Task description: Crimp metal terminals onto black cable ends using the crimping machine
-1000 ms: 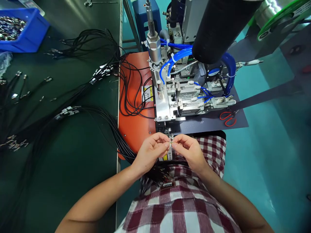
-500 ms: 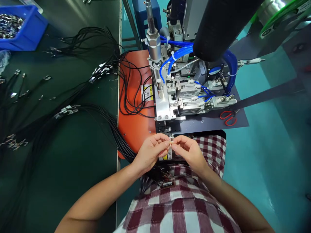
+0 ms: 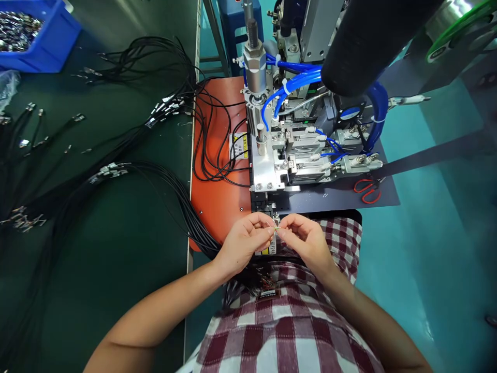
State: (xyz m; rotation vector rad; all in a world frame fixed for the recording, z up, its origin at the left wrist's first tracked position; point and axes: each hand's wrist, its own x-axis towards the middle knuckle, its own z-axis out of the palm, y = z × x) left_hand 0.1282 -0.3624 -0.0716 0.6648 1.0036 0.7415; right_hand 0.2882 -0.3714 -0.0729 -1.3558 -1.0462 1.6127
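My left hand and my right hand meet fingertip to fingertip just in front of the metal machine. Both are closed in a pinch on a small metal connector held between them. A black cable runs down from it toward my lap, where a bundle of cable ends lies against my checked shirt. The hands hover right below the machine's front slot.
An orange mat lies under looped black cables. Several black cables with metal ends spread over the green table at left. A blue bin of metal parts stands far left. Red scissors lie right of the machine.
Both hands stay pinched together on the connector, with only slight finger shifts. The view has shifted a little to the left and downward.
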